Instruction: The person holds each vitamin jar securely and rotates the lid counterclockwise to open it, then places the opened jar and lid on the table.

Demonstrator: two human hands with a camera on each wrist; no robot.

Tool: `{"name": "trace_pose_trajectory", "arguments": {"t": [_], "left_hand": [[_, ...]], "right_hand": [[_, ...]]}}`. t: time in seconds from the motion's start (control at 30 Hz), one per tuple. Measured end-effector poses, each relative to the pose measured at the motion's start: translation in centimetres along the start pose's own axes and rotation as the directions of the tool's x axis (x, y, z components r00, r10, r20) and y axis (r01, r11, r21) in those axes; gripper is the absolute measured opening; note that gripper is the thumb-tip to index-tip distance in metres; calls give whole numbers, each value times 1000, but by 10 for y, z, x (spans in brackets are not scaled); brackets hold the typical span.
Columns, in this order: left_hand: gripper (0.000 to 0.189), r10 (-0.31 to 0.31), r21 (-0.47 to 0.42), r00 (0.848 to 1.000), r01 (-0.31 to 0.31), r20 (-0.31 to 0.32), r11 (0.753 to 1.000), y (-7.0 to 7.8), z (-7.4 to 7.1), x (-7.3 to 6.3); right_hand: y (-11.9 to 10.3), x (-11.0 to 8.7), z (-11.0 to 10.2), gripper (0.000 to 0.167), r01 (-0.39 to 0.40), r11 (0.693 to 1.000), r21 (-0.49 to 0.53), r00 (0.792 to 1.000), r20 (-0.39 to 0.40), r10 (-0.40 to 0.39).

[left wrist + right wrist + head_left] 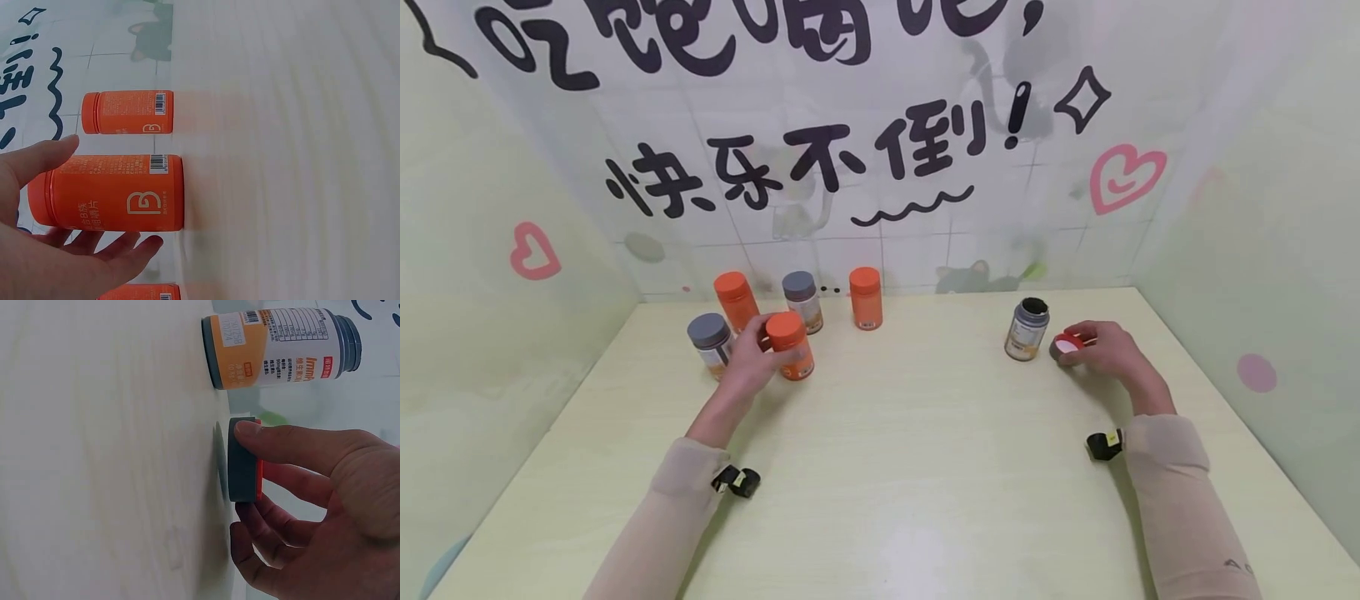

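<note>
My left hand [752, 354] is curled round an upright orange bottle [788, 350] with an orange lid. In the left wrist view, the thumb lies along one side of this bottle and the fingers along the other. My right hand [1105, 346] pinches a dark grey lid [242, 459] between thumb and fingers. The lid lies inner face up, showing a red rim and a white disc, close over the table. Left of it stands a lidless grey-and-white bottle [1027, 331] with a dark open mouth and an orange lower label.
Around my left hand stand a grey-lidded bottle [710, 340], an orange bottle [737, 300] and another grey-lidded bottle [802, 300]. One more orange bottle [867, 300] is near the back edge. A printed wall sheet [917, 262] rises behind the pale table [895, 467].
</note>
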State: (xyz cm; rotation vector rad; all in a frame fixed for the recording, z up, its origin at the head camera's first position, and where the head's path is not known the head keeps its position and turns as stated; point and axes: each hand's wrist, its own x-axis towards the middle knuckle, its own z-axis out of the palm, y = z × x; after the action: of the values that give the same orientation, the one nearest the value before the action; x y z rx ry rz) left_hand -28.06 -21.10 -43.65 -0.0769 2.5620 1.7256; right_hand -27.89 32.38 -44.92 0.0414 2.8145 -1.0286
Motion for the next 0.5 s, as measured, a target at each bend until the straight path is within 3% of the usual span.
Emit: {"name": "trace_pose_trajectory", "arguments": {"t": [0.5], "left_hand": [[80, -51, 43, 998, 50, 34, 998, -5, -1, 4]], "right_hand": [[0, 4, 5, 67, -13, 999, -41, 1000, 10, 14]]}}
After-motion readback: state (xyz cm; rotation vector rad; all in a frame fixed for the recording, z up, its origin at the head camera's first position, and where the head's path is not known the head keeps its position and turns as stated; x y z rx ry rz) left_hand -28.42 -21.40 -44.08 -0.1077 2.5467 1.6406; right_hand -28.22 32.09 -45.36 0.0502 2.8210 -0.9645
